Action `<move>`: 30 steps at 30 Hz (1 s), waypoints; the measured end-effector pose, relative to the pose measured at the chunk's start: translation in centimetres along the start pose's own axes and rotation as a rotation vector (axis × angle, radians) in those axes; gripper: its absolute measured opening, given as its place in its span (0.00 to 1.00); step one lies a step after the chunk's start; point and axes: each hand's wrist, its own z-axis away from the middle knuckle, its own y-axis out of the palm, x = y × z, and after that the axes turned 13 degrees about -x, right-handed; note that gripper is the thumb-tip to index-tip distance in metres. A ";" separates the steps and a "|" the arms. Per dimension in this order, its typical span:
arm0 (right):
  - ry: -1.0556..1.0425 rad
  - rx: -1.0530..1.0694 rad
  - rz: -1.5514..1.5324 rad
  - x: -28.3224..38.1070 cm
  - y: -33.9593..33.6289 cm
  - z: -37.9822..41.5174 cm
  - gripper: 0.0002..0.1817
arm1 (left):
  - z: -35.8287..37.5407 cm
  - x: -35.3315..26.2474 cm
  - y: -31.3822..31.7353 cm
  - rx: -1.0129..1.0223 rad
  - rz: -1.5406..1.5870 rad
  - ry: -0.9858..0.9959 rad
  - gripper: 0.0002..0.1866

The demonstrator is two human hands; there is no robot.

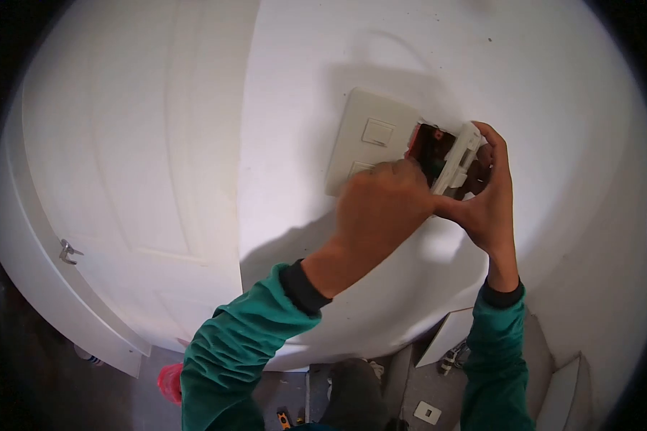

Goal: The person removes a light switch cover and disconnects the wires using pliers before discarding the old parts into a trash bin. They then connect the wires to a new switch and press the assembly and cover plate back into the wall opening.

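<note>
My right hand (490,205) grips a white switch plate (458,159) that is tilted away from the wall, seen edge-on. Behind the plate, an open wall box (433,144) shows a dark interior with reddish edges. My left hand (384,205) is closed in front of the box's lower left side; its fingertips and anything in them are hidden. Left of the box, a second switch plate (346,140) lies against the wall with two rockers, the lower one partly covered by my left hand.
A white door (133,144) with a metal handle (67,251) stands at the left. Down on the floor are a small white plate (427,412), an orange and black tool (285,419), a leaning white panel (444,336) and a red item (170,382).
</note>
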 end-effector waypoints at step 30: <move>-0.007 -0.123 0.180 0.8 0.2 0.6 0.56 | 3.7 -4.4 0.1 0.401 0.349 -0.693 0.07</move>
